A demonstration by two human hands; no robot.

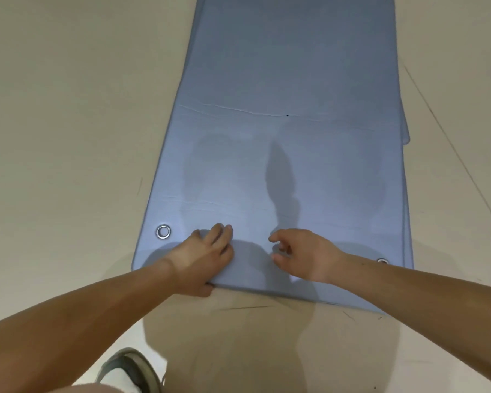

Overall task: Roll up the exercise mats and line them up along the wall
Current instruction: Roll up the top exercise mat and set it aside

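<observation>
A blue exercise mat [289, 154] lies flat on the pale floor, running away from me, with its near edge right below me. A metal eyelet [163, 231] sits near its near left corner and another eyelet [382, 261] shows beside my right forearm. My left hand [203, 259] grips the near edge, fingers on top of the mat and thumb under it. My right hand [304, 255] is over the near edge with fingers loosely curled; whether it holds the mat is unclear. A second blue mat [406, 134] peeks out underneath along the right side.
Beige floor [68, 137] surrounds the mats on both sides. My foot in a grey shoe [131, 370] stands on the floor at the bottom left, short of the mat's near edge. No wall shows in this view.
</observation>
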